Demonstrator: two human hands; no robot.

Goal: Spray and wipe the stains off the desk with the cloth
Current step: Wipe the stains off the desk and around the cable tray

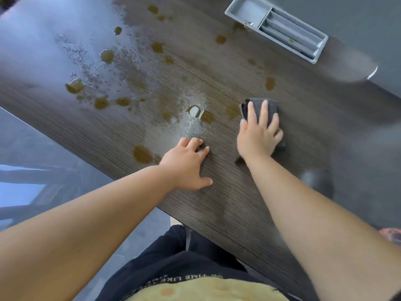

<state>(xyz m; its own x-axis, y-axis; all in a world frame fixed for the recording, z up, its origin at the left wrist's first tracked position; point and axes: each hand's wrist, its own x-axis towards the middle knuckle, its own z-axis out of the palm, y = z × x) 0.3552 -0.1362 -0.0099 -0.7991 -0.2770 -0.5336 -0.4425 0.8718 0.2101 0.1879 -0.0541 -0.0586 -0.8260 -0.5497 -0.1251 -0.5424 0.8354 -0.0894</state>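
Cloth [272,105] looks soft and limp, best pinned under a flat palm; right hand [258,135] presses it, fingers spread.

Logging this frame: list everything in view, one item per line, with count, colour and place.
desk: one, dark wood-grain, fills the middle of the view
stains: many, yellow-brown, scattered over the desk's left and middle
spray droplets: many, pale, in wet patches among the stains
cloth: one, dark grey, on the desk under the right hand
tray: one, grey, compartmented, far right of the desk
blurred dark object: one, blackish, right of the right forearm; cannot tell what it is
left hand: one, rests on the desk near its front edge, holds nothing
right hand: one, fingers spread, presses on the cloth
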